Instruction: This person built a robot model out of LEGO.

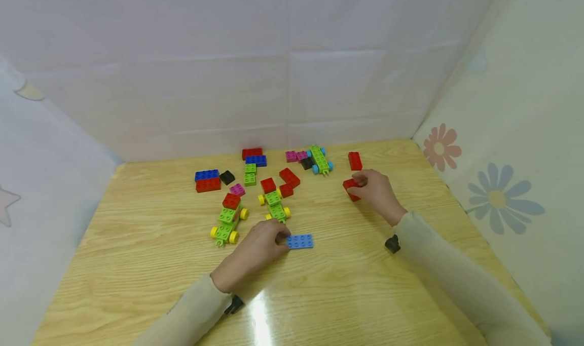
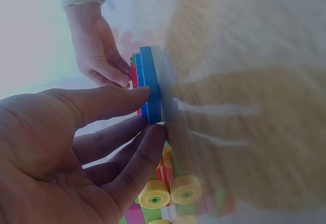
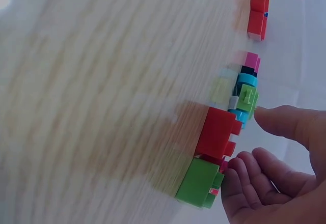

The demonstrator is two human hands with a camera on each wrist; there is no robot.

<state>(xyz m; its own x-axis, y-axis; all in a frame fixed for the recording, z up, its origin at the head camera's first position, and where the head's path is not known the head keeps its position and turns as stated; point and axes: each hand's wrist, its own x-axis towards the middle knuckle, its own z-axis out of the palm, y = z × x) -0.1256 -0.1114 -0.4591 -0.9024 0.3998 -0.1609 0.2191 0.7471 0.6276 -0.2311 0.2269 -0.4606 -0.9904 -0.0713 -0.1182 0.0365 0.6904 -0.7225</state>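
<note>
My left hand [image 1: 257, 247] pinches the near end of a flat blue eight-stud brick [image 1: 299, 241], thumb on its side and fingers at the end. In the left wrist view this blue brick [image 2: 149, 84] lies low at the tabletop. Over on the right, my right hand [image 1: 376, 190] hovers at a red brick [image 1: 349, 188], its fingers loosely bent. From the right wrist, that red brick [image 3: 216, 132] stands beside a green brick [image 3: 198, 180], and thumb and fingers are spread around the studs. A gap shows at the thumb; whether the fingertips touch the green brick, I cannot tell.
Two green cars with yellow wheels, one [image 1: 225, 227] left and another [image 1: 275, 206] nearer the middle, stand by my left hand. A green car base with blue wheels [image 1: 319, 159] is farther back. Several loose bricks lie around, including a red one [image 1: 355, 161] behind my right hand.
</note>
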